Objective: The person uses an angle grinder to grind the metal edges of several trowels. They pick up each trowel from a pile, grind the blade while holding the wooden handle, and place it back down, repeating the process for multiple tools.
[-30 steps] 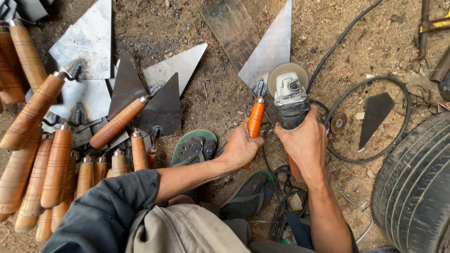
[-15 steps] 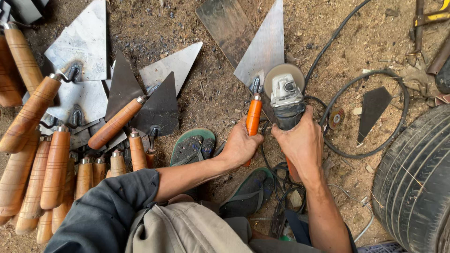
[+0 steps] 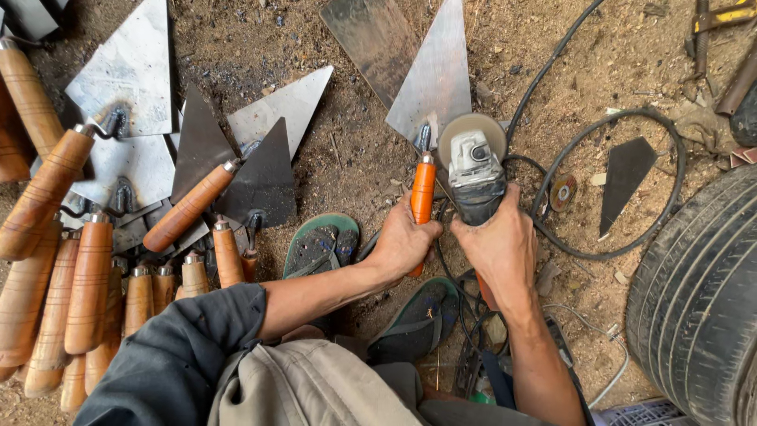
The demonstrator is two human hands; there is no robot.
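Head view: the left hand (image 3: 406, 241) is wrapped around the orange handle (image 3: 423, 197) of a trowel whose bright triangular blade (image 3: 436, 79) lies flat on the dirt floor (image 3: 355, 150), tip pointing far. Just to its right, the right hand (image 3: 501, 244) is closed around the dark body of an angle grinder (image 3: 473, 170), its round disc guard sitting over the near end of the blade, next to the shank. The grinder's black cable (image 3: 552, 67) runs off to the far right and loops around a small dark steel triangle (image 3: 625, 177) lying on the ground.

The trowel looks stiff and fairly light, with thin sheet steel whose edges may be sharp; the handle is the sensible place to grip, and it probably wants holding firm so the blade does not chatter. The grinder seems heavier and likely to kick, so a full grip around the body suits it.

To the left lies a heap of wooden-handled trowels (image 3: 189, 205), blades overlapping, with more handles stacked at the near left edge. Two green sandals (image 3: 319, 244) sit near the hands. A car tyre (image 3: 698, 308) fills the near right. A rusty steel plate (image 3: 374, 39) lies far of the blade. No packages, labels or signs can be made out.
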